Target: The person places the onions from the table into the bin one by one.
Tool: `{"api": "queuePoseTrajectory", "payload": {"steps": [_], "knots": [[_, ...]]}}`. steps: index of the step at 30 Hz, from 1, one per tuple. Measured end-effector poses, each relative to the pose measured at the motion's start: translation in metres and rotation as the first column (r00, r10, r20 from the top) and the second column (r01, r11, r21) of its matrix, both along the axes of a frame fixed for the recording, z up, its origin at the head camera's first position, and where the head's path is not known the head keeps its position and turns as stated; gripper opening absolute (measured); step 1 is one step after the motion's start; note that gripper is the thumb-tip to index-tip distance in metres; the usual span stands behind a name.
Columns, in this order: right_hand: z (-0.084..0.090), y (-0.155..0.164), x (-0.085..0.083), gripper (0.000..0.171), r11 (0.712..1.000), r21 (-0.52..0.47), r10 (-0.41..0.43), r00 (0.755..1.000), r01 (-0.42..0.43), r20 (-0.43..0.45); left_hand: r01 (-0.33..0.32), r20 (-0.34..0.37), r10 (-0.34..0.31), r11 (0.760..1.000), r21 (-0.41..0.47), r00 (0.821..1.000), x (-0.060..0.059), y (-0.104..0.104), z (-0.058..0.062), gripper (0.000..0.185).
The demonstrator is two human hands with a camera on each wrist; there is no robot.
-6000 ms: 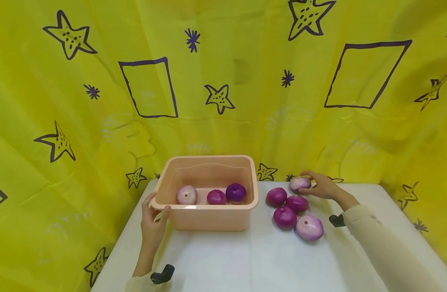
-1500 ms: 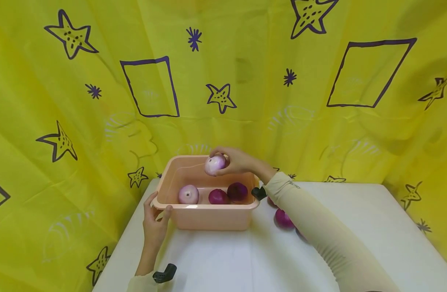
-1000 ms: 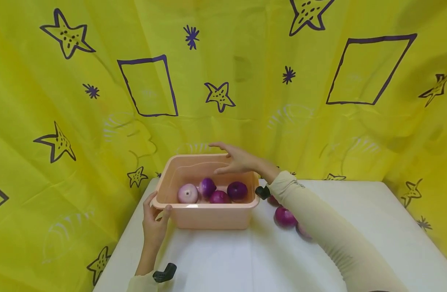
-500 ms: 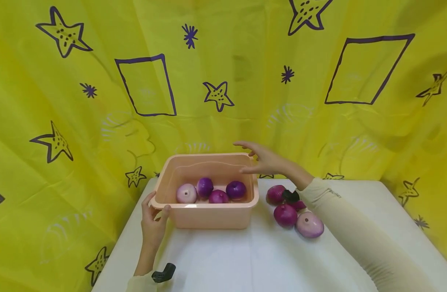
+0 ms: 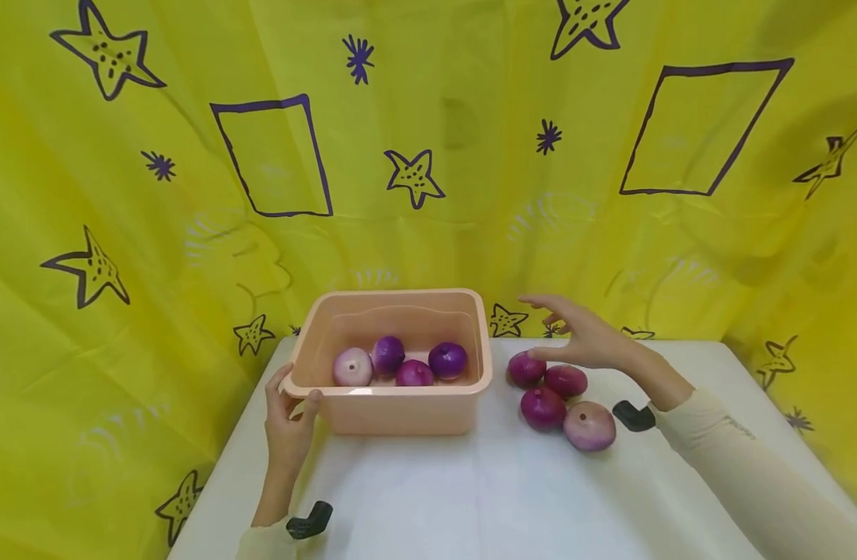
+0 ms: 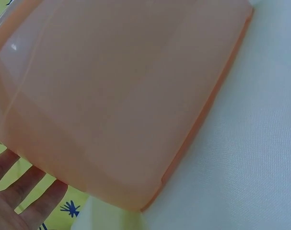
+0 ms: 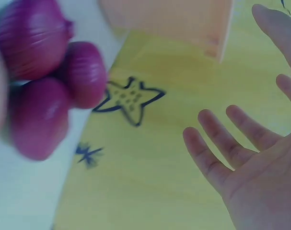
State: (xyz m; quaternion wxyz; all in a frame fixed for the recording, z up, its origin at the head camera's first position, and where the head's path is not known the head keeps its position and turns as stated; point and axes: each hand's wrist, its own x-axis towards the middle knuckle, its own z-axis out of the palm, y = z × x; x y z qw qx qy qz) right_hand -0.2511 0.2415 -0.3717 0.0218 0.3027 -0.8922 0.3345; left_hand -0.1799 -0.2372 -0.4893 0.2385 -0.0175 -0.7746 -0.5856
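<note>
My left hand (image 5: 287,435) grips the front left corner of a peach plastic bin (image 5: 400,414), thumb at the front and fingers along the left side. In the left wrist view those fingers (image 6: 45,201) lie against the bin's side. Inside sit a pale onion (image 5: 353,367) and three purple onions (image 5: 447,360). My right hand (image 5: 588,336) hovers with fingers spread and nothing in it, above the back of a group of onions right of the bin. That group has three red-purple onions (image 5: 543,409) and one paler onion (image 5: 589,426), bunched together.
Everything stands on a table with a white cover (image 5: 414,498). Right behind it hangs a yellow curtain (image 5: 470,233) printed with stars and frames. Each wrist carries a small black device (image 5: 309,521).
My right hand carried a pale purple onion from the back of the right group into the bin, let go, then moved back right over the group. My left hand stays on the bin.
</note>
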Motion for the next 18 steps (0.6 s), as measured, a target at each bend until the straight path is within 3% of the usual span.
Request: {"api": "queuePoseTrajectory", "payload": {"steps": [18], "knots": [[-0.061,0.065,0.054,0.080,0.994,0.008,-0.105,0.994,0.105,0.038,-0.012,0.013,0.012,1.000,0.003,1.000,-0.001,0.000,0.002,0.067]]}}
